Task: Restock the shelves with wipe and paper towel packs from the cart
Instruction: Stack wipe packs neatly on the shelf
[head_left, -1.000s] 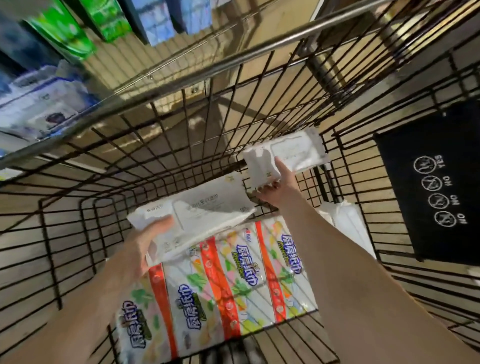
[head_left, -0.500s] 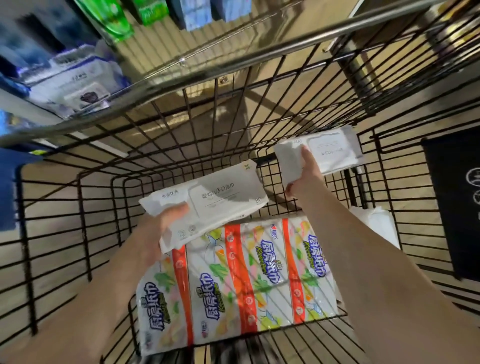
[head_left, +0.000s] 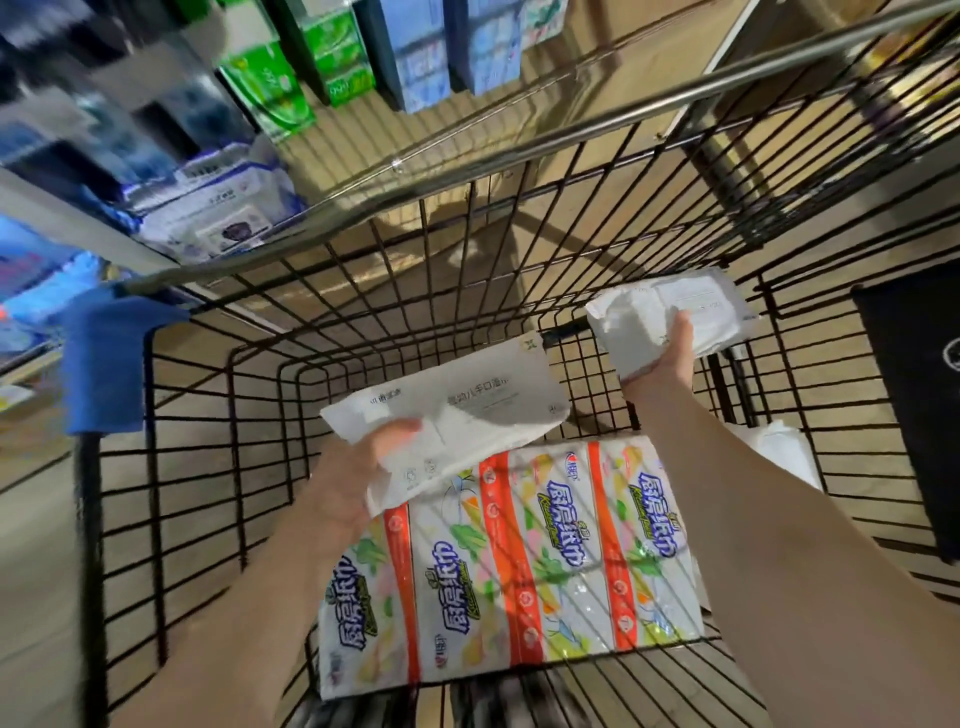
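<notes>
Inside the black wire cart (head_left: 218, 467), my left hand (head_left: 353, 483) grips a white wipe pack (head_left: 467, 405) by its near end, held above the cart floor. My right hand (head_left: 665, 353) grips a second white wipe pack (head_left: 670, 306), raised near the cart's far right wall. Below both lies a large colourful paper towel pack (head_left: 519, 571) with orange bands. Another white pack (head_left: 779, 447) rests in the cart to the right of my right arm, partly hidden by it.
Shelves at the upper left hold white-and-blue wipe packs (head_left: 213, 208), green packs (head_left: 270, 83) and blue packs (head_left: 415, 52). The cart's metal rail (head_left: 571, 124) crosses the view. A blue cloth (head_left: 104, 364) hangs on the cart's left corner. A black sign (head_left: 914, 395) is on the right.
Both hands have lifted their wipe packs slightly higher in the cart. The view has swung so the shelves at the upper left show more.
</notes>
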